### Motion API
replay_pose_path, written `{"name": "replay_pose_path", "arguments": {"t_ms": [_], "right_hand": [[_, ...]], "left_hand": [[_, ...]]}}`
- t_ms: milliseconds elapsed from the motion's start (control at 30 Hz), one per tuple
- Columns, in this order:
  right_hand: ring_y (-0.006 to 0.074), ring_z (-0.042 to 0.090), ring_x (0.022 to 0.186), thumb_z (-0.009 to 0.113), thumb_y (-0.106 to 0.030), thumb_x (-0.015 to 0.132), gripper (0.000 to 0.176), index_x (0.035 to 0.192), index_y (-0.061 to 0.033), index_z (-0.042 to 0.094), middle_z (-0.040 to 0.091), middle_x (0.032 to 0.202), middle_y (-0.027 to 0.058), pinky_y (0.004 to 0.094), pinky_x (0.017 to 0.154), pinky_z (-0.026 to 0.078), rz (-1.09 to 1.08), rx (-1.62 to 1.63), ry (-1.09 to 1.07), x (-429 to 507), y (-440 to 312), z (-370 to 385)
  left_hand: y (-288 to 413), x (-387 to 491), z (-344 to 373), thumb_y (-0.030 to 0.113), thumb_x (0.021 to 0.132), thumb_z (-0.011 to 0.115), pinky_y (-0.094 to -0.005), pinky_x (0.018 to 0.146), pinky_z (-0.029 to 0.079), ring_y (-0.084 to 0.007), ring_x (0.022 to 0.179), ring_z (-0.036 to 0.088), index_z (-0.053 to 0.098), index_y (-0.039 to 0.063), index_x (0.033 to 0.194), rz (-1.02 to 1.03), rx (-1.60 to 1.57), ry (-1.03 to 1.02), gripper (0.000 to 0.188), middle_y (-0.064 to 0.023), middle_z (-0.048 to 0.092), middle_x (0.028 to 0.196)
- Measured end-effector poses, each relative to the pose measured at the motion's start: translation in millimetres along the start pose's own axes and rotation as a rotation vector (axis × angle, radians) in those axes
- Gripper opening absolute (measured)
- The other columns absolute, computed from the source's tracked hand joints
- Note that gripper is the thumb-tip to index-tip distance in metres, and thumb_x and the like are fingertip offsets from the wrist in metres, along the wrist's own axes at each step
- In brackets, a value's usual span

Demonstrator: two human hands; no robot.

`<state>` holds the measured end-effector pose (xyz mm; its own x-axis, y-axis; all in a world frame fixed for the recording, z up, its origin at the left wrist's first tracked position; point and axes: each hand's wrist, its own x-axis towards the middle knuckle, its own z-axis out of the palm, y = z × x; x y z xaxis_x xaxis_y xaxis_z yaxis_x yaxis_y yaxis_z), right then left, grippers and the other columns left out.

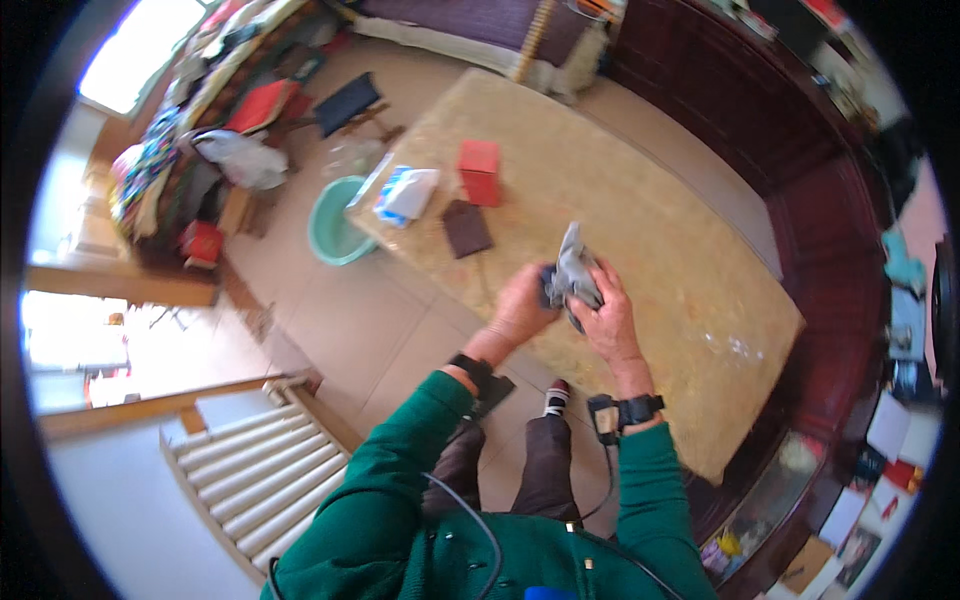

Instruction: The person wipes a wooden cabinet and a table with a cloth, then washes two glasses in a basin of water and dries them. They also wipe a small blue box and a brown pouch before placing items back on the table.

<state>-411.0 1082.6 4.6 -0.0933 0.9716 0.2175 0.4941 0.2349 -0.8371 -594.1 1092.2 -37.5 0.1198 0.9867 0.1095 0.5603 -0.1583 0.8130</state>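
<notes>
Both of my hands hold a bunched grey cloth item [574,270] above the near side of a table with a yellowish cover [637,195]. My left hand [525,300] grips its darker end, and my right hand [611,315] has its fingers and thumb on the other side. Whether it is a glove or another cloth piece, I cannot tell. Beyond my left hand, a dark brown flat square item [467,229] lies on the table. Behind that stands a red box [479,172]. A white and blue packet [407,196] is at the table's left corner.
A mint-green plastic basin [322,225] is on the tiled floor beside the table's left corner. A dark folding stool [347,105] stands further off. A white radiator [255,480] is at the lower left. Dark red wooden furniture [817,217] runs along the right. Cables hang from my wrist area.
</notes>
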Motion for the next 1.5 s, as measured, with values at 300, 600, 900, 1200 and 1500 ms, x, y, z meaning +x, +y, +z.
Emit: {"name": "replay_pose_path", "arguments": {"t_ms": [300,600,900,1200,1500], "right_hand": [[0.0108,0.063,0.090,0.084,-0.007,0.079,0.041,0.114,-0.0019,0.062,0.068,0.101,0.0024,0.0275,0.081,0.053,0.415,0.597,-0.119,-32.1,-87.6,-24.3],[0.0172,0.068,0.091,0.080,-0.004,0.081,0.034,0.111,-0.0039,0.065,0.071,0.102,0.0081,0.0310,0.077,0.055,0.467,0.667,-0.066,-87.1,-168.7,32.6],[0.0170,0.064,0.080,0.080,-0.016,0.080,0.033,0.101,0.0021,0.062,0.070,0.089,0.0100,0.0334,0.071,0.053,0.433,0.204,0.284,-111.1,-194.4,76.1],[0.0155,0.067,0.081,0.075,-0.009,0.076,0.037,0.110,0.0017,0.064,0.071,0.095,0.0086,0.0313,0.071,0.055,0.681,0.604,0.427,-137.8,-162.3,69.1],[0.0196,0.068,0.094,0.074,-0.007,0.081,0.042,0.121,-0.0012,0.063,0.070,0.109,0.0125,0.0364,0.080,0.057,0.204,0.493,0.391,-183.3,-168.5,17.3]], "left_hand": [[77.9,-46.9,-78.8,0.015,0.062,0.080,-0.0456,0.100,0.045,-0.0426,0.114,0.056,0.051,0.000,0.126,0.361,0.040,-0.021,0.073,-0.0220,0.059,0.123],[50.8,-107.6,-149.1,0.020,0.068,0.082,-0.0461,0.091,0.052,-0.0385,0.108,0.062,0.055,0.003,0.122,0.207,0.003,-0.315,0.062,-0.0204,0.063,0.114],[49.7,-139.6,-199.4,0.018,0.068,0.081,-0.0461,0.084,0.054,-0.0428,0.100,0.062,0.053,0.003,0.124,0.301,-0.159,-0.278,0.064,-0.0226,0.062,0.106],[47.6,-155.9,-192.8,0.021,0.070,0.083,-0.0435,0.080,0.055,-0.0406,0.094,0.066,0.052,0.002,0.124,0.280,-0.261,-0.362,0.065,-0.0228,0.065,0.103],[33.2,-144.2,-196.2,0.014,0.077,0.081,-0.0384,0.091,0.053,-0.0245,0.104,0.067,0.052,0.002,0.128,0.185,-0.149,-0.187,0.060,-0.0147,0.068,0.111]]}}
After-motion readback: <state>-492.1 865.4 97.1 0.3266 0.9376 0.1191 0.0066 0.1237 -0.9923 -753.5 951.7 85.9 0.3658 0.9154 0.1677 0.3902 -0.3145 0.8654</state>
